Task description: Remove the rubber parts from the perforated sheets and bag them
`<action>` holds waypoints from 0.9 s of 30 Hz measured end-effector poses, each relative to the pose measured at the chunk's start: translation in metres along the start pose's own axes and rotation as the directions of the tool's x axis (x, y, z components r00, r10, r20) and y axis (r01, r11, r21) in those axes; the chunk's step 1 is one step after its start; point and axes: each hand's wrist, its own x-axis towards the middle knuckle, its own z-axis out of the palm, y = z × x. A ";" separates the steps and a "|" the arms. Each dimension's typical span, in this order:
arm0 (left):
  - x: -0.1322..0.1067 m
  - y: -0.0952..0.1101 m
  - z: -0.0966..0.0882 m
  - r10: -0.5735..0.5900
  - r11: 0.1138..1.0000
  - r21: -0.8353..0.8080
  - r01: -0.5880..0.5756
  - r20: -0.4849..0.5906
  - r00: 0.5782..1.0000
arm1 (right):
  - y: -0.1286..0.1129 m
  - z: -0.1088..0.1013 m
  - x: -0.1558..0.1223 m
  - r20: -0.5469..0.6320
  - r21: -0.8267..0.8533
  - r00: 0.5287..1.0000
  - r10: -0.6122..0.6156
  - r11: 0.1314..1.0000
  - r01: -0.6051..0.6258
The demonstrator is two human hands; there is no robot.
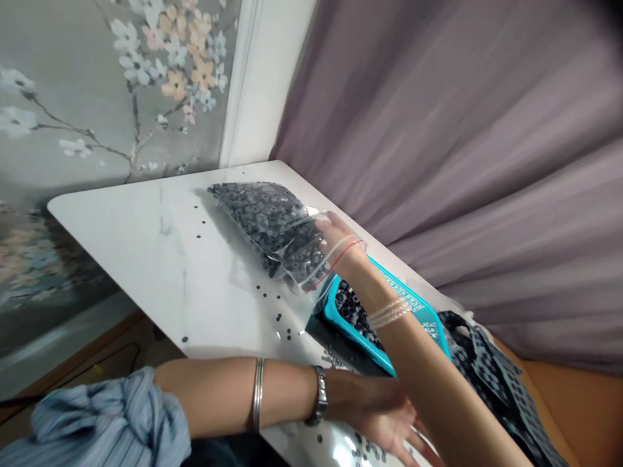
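Note:
A clear zip bag (263,224) full of small dark ring-shaped pieces lies on the white table. My right hand (333,237) reaches into its mouth, past the red zip line; its fingertips are hidden among plastic and pieces. Beneath my right forearm stands a turquoise-rimmed basket (357,342) holding more black pieces (351,305). My left hand (384,415) is low over the table's near part, passing under my right forearm, with its fingers spread and nothing seen in them. Loose pieces (365,447) lie on the table beside it.
Single dark pieces are scattered over the white marbled table (146,259). At the right, dark patterned cloth or sheets (501,383) lie near an orange surface (574,395). A purple curtain (438,130) hangs along the far side, and a flowered wall (121,97) rises at the left.

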 end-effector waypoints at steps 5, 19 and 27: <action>-0.005 0.001 0.001 -0.045 0.995 -0.088 0.041 -0.045 0.998 | -0.019 -0.031 -0.034 0.147 0.059 0.980 0.132 0.988 -0.142; -0.037 0.022 0.017 -0.028 0.999 -0.049 0.021 -0.143 0.989 | -0.014 -0.146 -0.097 0.337 -0.494 0.935 0.107 0.866 0.079; -0.041 0.018 0.020 -0.049 0.998 0.024 0.053 -0.145 0.988 | 0.037 -0.148 -0.115 0.269 -0.773 0.932 0.244 0.632 0.058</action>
